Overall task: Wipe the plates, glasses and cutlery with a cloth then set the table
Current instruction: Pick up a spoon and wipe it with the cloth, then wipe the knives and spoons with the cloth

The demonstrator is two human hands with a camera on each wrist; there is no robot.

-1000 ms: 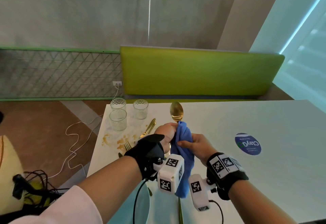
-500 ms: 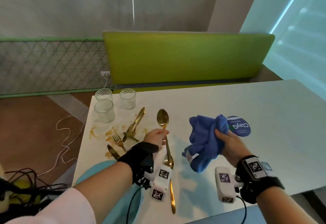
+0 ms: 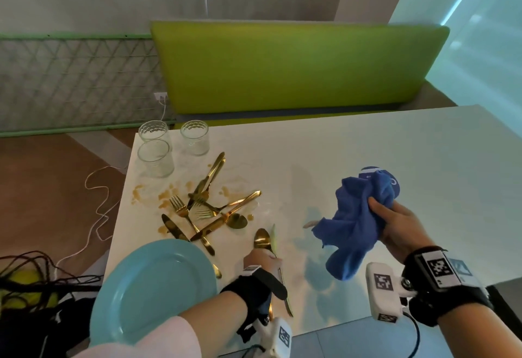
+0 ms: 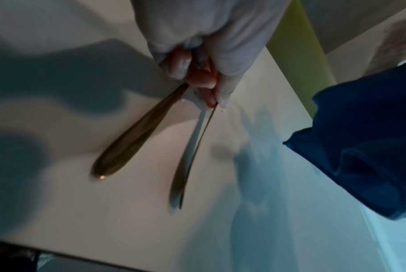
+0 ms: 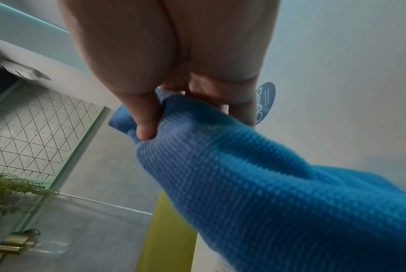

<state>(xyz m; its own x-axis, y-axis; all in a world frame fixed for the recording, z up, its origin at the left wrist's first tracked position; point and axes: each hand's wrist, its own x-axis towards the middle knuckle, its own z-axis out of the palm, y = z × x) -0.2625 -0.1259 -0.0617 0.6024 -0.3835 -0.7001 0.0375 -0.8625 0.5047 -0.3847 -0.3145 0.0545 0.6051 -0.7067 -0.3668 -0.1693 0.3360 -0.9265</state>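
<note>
- Head view: your left hand (image 3: 261,263) is closed round the handle of a gold spoon (image 3: 262,240), bowl pointing away from you, low over the white table (image 3: 339,154) just right of the light blue plate (image 3: 152,287).
- Your right hand (image 3: 395,228) clutches the bunched blue cloth (image 3: 356,225) above the table, well apart from the spoon.
- A heap of gold cutlery (image 3: 209,211) lies among brown smears past the plate; three glasses (image 3: 172,146) stand at the far left corner.
- Left wrist view: your fingers (image 4: 202,77) are curled on two thin handles; the second piece (image 4: 188,156) is too blurred to name.
- Right wrist view: your thumb (image 5: 146,125) and fingers pinch a fold of the waffle-weave cloth (image 5: 255,184), above a round blue sticker (image 5: 266,99) on the table.
</note>
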